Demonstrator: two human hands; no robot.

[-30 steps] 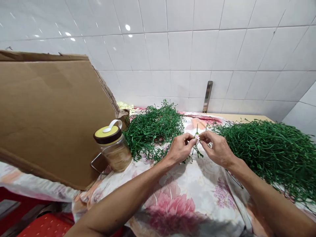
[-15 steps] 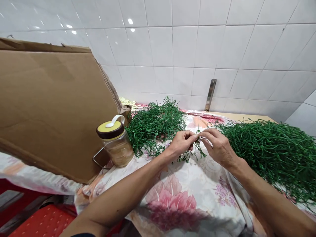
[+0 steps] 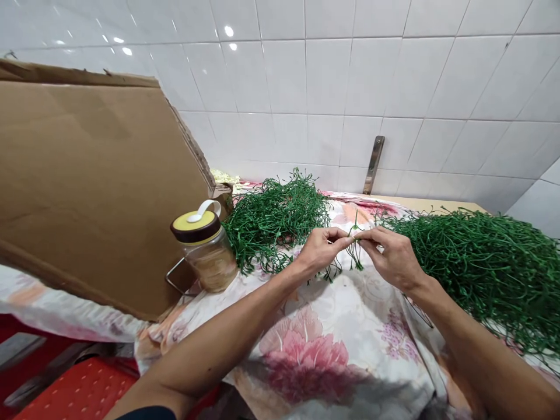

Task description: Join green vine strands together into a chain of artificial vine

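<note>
Above the cloth, the fingertips of my left hand (image 3: 324, 249) and my right hand (image 3: 391, 254) meet in a pinch. Both hold one thin green artificial plant stem (image 3: 356, 256), its spike pointing up and its small-tipped strands hanging below. The exact spot where the fingers grip it is partly hidden. Behind my left hand lies a loose heap of green plastic sprigs (image 3: 280, 213). A larger pile of the same sprigs (image 3: 485, 262) spreads to the right, beside my right forearm.
A clear jar (image 3: 212, 256) with a yellow and brown lid stands left of the smaller heap. A big cardboard box (image 3: 96, 186) rises behind it. Floral cloth (image 3: 315, 332) covers the table. A red stool (image 3: 74, 391) is low left; a tiled wall (image 3: 324, 76) stands behind.
My right hand's fingers have closed in from looser, spread fingers to a pinch against my left fingertips. The stem's strands now hang more straight down. The view has tilted slightly.
</note>
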